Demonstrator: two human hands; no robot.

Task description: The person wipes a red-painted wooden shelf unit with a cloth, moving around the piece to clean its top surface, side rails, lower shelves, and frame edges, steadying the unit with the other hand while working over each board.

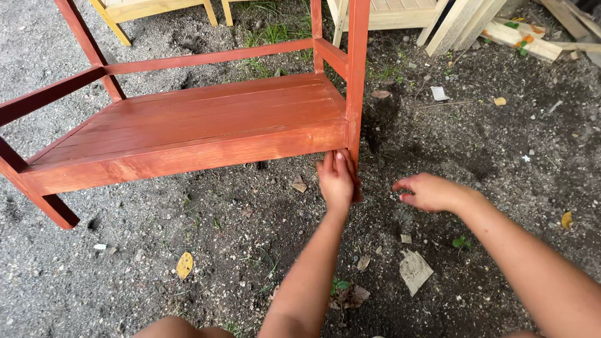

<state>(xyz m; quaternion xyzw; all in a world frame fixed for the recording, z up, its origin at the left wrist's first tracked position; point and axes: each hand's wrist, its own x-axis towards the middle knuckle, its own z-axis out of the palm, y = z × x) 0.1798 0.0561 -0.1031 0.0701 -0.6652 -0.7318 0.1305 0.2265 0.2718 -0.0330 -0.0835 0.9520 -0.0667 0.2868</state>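
The red-stained wooden shelf unit [188, 125] stands on bare ground [156, 263]. The left hand [336, 178] grips its front corner leg [357, 81], fingers closed around the post. The right hand [426, 191] hovers beside it, loosely curled, holding nothing. Risk: uneven soil may let the unit tip when shifted.
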